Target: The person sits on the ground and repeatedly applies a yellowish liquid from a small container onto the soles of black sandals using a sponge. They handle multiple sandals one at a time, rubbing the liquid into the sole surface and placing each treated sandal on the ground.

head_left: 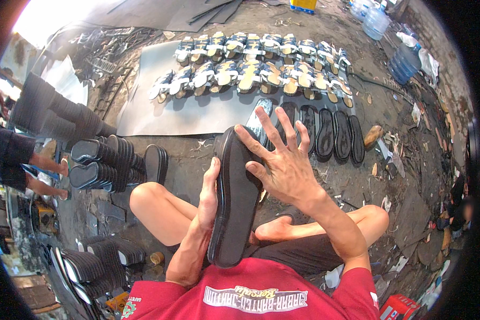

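A long black shoe sole (234,208) is held up in front of my chest, its flat dark face toward me. My left hand (209,194) grips it along its left edge, the thumb pointing up the side and the other fingers hidden behind. Over its upper right part is my right hand (287,168), fingers stretched and spread, with the index fingertip and thumb at the sole's surface. Beyond the hands stands a row of black soles (325,136) with glossy rims, partly covered by my right fingers.
Two rows of sandals (249,77) with white straps lie on a grey sheet (165,114). Stacks of black soles (104,162) stand to my left, more (98,261) lower down. A person's legs (42,173) show at far left. Blue water bottles (405,64) stand far right.
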The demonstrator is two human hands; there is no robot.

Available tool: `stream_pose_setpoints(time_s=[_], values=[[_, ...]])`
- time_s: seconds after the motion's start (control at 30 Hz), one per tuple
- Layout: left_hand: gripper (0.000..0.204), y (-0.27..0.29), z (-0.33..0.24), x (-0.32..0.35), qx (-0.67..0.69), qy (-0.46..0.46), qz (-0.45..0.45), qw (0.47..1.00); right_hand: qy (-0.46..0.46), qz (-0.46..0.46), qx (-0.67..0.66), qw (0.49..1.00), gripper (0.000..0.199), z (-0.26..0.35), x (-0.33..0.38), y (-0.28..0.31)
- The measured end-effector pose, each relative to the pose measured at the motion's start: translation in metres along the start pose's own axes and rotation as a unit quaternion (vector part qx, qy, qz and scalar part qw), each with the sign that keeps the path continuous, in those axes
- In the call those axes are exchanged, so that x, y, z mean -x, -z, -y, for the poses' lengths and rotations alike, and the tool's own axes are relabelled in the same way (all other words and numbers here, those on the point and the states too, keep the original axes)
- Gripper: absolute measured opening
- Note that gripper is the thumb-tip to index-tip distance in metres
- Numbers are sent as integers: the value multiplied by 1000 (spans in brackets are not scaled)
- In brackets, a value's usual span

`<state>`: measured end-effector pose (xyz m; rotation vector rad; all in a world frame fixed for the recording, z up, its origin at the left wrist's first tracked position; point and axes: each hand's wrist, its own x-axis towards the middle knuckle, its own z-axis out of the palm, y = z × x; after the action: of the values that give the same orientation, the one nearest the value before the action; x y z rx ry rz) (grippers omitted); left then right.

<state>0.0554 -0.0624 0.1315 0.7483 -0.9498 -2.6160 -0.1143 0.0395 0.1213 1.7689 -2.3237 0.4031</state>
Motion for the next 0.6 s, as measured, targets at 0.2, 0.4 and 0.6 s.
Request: stream_pose_setpoints(time_s=[0.2,0.4,0.6], values=[[77,7,-1,-3,56,17,19,998,48,15,8,999,60,-8,-3,9],[76,9,-7,-2,146,36,53,987,92,22,36,995,64,-11,-7,16],[75,17,-11,-6,188,73,67,977,137,29,29,990,66,-10,-13,20]])
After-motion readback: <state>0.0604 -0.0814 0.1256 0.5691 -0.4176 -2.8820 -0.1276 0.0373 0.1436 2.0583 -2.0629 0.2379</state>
